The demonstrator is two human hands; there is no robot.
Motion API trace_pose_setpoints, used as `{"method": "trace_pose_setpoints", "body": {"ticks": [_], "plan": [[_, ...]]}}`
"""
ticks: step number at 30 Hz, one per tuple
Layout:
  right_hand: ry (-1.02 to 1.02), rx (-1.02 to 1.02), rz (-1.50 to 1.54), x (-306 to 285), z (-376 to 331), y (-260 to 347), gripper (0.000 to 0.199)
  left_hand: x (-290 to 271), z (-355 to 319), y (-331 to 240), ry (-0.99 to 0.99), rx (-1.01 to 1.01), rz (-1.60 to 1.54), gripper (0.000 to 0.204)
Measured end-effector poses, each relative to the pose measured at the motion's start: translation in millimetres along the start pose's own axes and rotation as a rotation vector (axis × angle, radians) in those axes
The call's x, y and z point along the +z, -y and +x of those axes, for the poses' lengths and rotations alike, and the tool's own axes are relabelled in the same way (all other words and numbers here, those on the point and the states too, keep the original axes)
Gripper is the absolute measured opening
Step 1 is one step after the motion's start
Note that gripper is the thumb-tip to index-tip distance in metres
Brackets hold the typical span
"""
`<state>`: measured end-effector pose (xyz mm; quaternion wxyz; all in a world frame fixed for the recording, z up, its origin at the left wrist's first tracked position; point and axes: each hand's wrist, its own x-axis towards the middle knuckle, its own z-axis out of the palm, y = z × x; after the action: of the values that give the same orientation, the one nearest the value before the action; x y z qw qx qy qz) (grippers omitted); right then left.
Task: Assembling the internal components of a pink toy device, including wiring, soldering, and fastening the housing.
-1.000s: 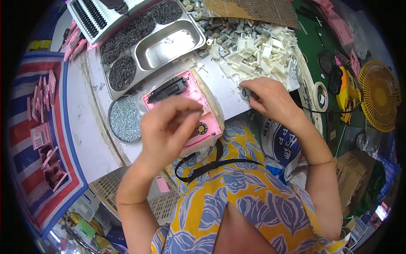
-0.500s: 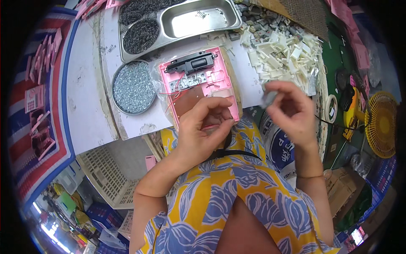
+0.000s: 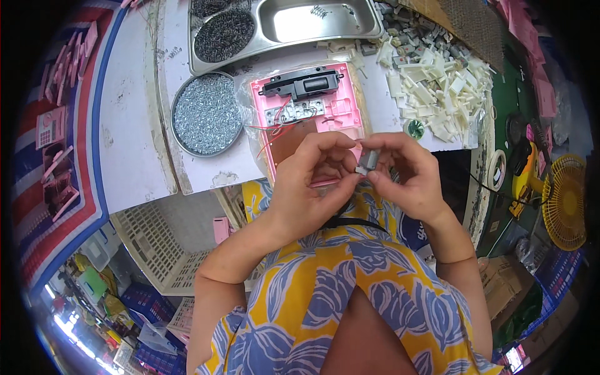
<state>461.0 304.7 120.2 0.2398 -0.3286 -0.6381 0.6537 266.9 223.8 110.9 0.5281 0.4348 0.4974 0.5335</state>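
Head view: a person in a yellow and blue flowered top works at a white table [image 3: 134,119], both hands raised together just above its near edge. The left hand [image 3: 312,178] and right hand [image 3: 409,175] meet at a small grey metal part [image 3: 367,160], which sits pinched between the fingertips of both; the fingers of each hand are curled close around it, and the part itself is too small to identify further. Directly behind the hands, an open pink plastic casing [image 3: 312,119] lies flat on the table, its inside facing up, with a black component [image 3: 303,83] across its far end, a small circuit board and thin red wires in the middle, and a brown panel nearest the hands. The left hand overlaps the casing's near edge. To the left of the casing sits a round metal dish of silvery screws [image 3: 206,114]. Beyond it, a steel compartment tray [image 3: 284,25] holds dark springs in its left section. To the right, a heap of cream plastic pieces [image 3: 437,94] spreads over the table. A white plastic crate [image 3: 162,244] stands below the table edge on the left, and a yellow fan [image 3: 565,200] sits at far right.
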Motion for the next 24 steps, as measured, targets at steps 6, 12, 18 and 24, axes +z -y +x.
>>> {"method": "trace_pose_setpoints", "body": {"ticks": [6,12,18,24], "plan": [[-0.060,-0.195,-0.131,-1,7,7,0.054,-7,1,7,-0.010,0.430,0.417,0.048],[0.092,-0.454,-0.362,-12,15,10,0.030,-11,1,0,-0.007,0.458,0.323,0.034],[0.109,-0.492,-0.465,-10,12,15,0.032,-17,-1,-6,0.083,0.370,0.372,0.027],[0.112,-0.522,-0.595,-7,13,21,0.031,-17,-3,-8,0.068,0.292,0.417,0.024]]}}
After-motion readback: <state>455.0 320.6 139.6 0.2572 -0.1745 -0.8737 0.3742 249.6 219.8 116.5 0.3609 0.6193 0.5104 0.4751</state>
